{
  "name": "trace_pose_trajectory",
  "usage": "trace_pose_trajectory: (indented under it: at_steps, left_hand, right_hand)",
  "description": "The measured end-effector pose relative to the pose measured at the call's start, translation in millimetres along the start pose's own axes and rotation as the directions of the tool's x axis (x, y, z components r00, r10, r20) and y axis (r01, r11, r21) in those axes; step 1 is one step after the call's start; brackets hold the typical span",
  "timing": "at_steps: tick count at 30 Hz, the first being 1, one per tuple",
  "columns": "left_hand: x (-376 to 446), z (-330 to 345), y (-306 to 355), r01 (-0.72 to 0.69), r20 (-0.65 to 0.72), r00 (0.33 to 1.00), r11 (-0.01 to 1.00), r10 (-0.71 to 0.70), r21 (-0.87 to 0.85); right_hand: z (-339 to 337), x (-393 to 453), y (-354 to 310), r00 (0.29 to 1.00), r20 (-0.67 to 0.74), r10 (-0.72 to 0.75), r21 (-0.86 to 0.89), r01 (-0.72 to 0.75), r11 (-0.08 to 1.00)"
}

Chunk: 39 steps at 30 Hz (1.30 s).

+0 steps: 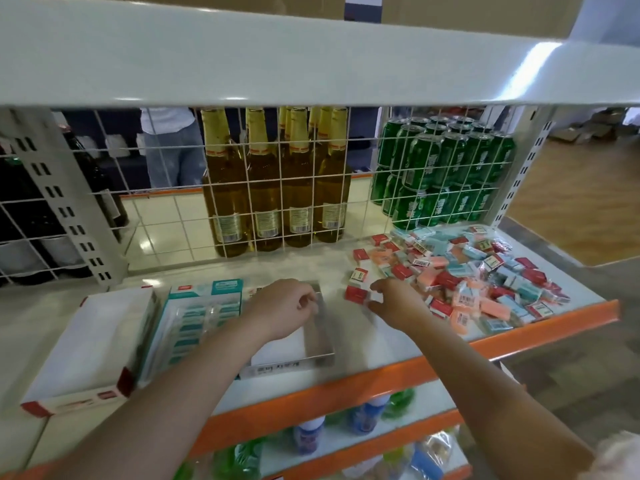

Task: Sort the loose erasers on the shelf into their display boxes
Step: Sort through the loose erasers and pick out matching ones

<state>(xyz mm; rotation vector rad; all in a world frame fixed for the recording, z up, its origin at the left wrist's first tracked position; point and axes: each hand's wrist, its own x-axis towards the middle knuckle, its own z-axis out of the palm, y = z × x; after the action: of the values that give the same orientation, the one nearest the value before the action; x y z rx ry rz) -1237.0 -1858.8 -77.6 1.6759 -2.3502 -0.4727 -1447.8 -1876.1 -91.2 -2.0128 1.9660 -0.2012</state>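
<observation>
Your right hand (394,303) has its fingers (375,286) curled narrowly around a red-and-white eraser (356,294) at the near edge of the loose eraser pile (467,271), which spreads across the right part of the shelf (381,344). Your left hand (280,308) has its fingers loosely curled over the grey display box (318,323); you cannot tell whether they hold anything. Left of that box sits a teal display box (194,317) with teal erasers in rows, and further left a white display box with red corners (86,348). Behind the wire grid stand amber bottles (277,181) and green cans (443,171)
</observation>
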Motion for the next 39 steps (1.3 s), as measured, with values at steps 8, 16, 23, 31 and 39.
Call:
trace_pose_trajectory:
  at_steps: [8, 16, 23, 31, 39]
  left_hand:
    - [30.6, 11.1, 4.2, 0.064, -0.043, 0.997, 0.997, -0.066, -0.046]
    - [65.7, 26.8, 25.4, 0.155, -0.132, 0.976, 0.978, -0.173, -0.137]
    - [98.9, 55.6, 57.1, 0.199, -0.078, 0.974, 0.969, -0.212, -0.148]
    - [124.5, 79.5, 72.9, 0.336, -0.144, 0.929, 0.94, -0.342, -0.064]
    - [117.7, 69.0, 67.5, 0.326, -0.111, 0.932, 0.932, -0.345, -0.157]
  right_hand:
    - [10.3, 30.0, 4.8, 0.999, 0.039, 0.003, 0.039, -0.004, 0.999]
    - [-22.5, 38.7, 38.9, 0.993, -0.089, -0.077, 0.117, 0.087, 0.989]
    - [-37.9, 45.8, 70.7, 0.99, -0.143, -0.002, 0.259, 0.04, 0.965]
    - [-44.4, 45.9, 82.2, 0.99, -0.141, -0.018, 0.322, 0.063, 0.945]
    - [-39.6, 47.8, 80.7, 0.989, -0.149, -0.013, 0.405, 0.073, 0.911]
